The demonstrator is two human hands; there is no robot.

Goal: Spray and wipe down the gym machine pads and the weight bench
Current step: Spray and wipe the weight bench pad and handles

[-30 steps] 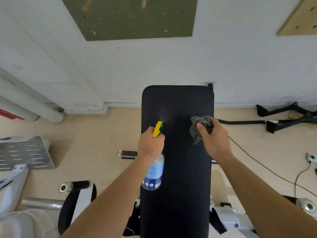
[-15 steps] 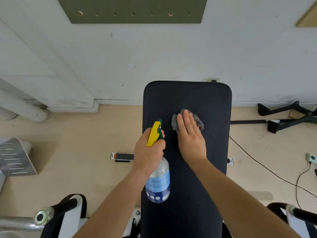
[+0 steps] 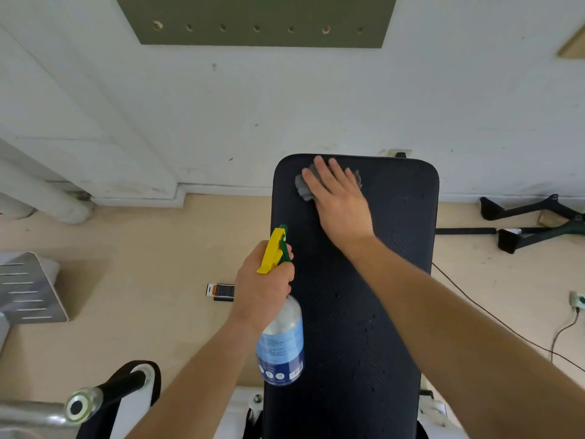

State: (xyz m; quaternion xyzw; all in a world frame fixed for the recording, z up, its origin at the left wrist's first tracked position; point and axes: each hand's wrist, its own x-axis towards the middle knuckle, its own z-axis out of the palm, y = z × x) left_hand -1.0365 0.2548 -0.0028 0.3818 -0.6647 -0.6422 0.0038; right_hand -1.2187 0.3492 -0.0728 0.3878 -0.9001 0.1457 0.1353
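Observation:
The black padded weight bench (image 3: pixel 395 264) runs from the bottom of the view up to the white wall. My right hand (image 3: pixel 338 201) lies flat near the bench's far left corner, fingers spread, pressing a grey cloth (image 3: pixel 303 186) onto the pad; most of the cloth is hidden under the palm. My left hand (image 3: pixel 262 286) grips a clear spray bottle (image 3: pixel 280 346) with a blue label and a yellow-green trigger head, held over the bench's left edge, nozzle pointing away from me. Small droplets dot the pad near the middle.
A grey perforated metal plate (image 3: pixel 31 289) sits at the left. A chrome bar with a black pad (image 3: pixel 104 394) is at the bottom left. Black handle attachments (image 3: pixel 531 226) and a cable (image 3: pixel 493 318) lie on the beige floor to the right. A small black and orange item (image 3: pixel 220 292) lies left of the bench.
My right hand slid the cloth from the middle of the pad up to the far left corner. The left hand with the bottle stayed beside the bench's left edge.

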